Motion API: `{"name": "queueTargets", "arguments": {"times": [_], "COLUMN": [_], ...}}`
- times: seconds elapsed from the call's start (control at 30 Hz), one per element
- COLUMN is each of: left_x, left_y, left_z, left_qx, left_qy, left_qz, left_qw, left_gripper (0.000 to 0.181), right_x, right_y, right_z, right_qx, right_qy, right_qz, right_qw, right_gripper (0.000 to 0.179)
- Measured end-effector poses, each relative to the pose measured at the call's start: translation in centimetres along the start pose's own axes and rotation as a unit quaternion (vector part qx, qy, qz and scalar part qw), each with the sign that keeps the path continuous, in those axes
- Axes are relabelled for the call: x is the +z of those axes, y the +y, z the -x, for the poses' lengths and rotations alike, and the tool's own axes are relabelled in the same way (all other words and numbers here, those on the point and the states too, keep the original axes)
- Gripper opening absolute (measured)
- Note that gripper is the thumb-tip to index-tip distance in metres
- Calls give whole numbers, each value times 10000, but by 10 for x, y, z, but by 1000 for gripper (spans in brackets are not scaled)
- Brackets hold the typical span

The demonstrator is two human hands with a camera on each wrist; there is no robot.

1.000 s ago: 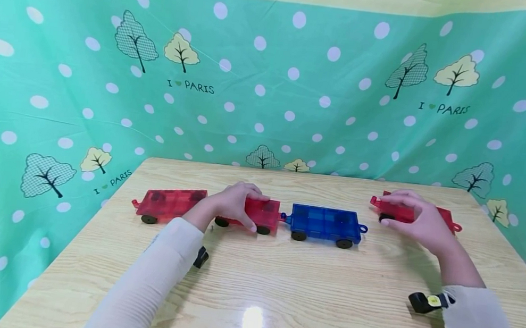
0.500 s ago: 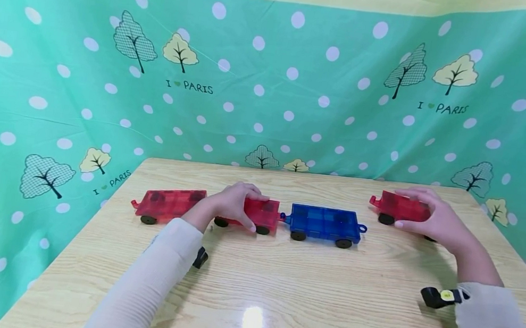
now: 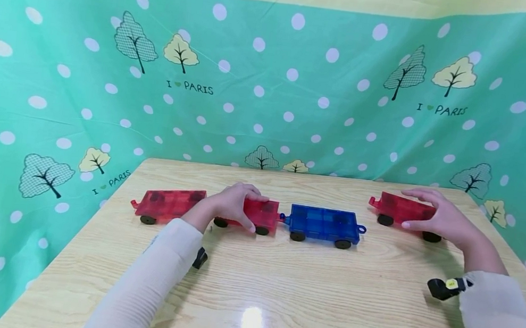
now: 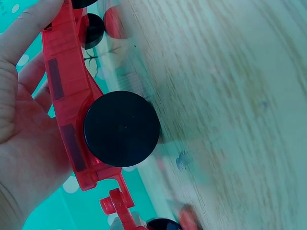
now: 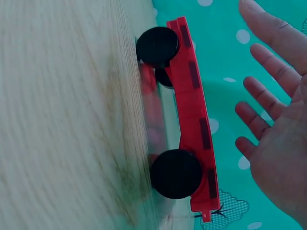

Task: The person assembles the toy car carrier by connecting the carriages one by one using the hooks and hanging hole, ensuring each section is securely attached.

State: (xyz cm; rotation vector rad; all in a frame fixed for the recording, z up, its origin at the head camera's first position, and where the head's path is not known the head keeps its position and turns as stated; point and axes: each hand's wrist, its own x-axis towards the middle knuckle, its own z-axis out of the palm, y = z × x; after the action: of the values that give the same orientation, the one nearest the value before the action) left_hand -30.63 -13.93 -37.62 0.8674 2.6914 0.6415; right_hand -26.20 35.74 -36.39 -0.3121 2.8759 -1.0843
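Observation:
My left hand [image 3: 233,203] grips a red toy train car [image 3: 265,215] in the middle of the table, thumb at the near side and fingers at the far side. That car's right end is hooked to a blue train car [image 3: 324,224]. Left of it stands another red train car [image 3: 169,205]; my hand and sleeve hide the joint between them in the head view. At the right, my right hand [image 3: 449,221] hovers spread around the rear end of a separate red train car [image 3: 398,207]. In the right wrist view a gap shows between the straight fingers [image 5: 261,98] and that car.
The cars stand on black wheels on a light wood table [image 3: 315,303]. Behind it hangs a green dotted cloth [image 3: 289,97] printed with trees. A small black camera [image 3: 442,288] is strapped at the right wrist, another black one [image 3: 200,258] at the left.
My right hand has loosened from the separate red car and slid right, uncovering more of its left part. The left hand and the row of cars stay put.

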Motion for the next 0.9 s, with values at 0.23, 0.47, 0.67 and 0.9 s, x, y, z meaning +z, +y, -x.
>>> {"name": "queueTargets", "arguments": {"times": [0.23,0.47,0.67,0.9], "left_x": [0,1,1,0], "left_y": [-1,-1,1,1], "left_z": [0,0,0,-1], "left_qx": [-17,36,-6,-101], "left_qy": [1,48,41,-17], "left_qz": [22,32,12,15], "left_qw": [10000,10000,10000,9999], "left_gripper": [80,81,81,80], "right_x": [-5,-6,-8,-9], "right_y": [3,12,18,31], "right_z": [-9,-17,-21,-24], "right_qx": [-63,51,62,21], "right_qy": [-161,-337,-511,-613], "right_qz": [356,569,572,493], "right_qw": [9992,9978,9970,9969], "right_gripper": [86,87,89,91]}}
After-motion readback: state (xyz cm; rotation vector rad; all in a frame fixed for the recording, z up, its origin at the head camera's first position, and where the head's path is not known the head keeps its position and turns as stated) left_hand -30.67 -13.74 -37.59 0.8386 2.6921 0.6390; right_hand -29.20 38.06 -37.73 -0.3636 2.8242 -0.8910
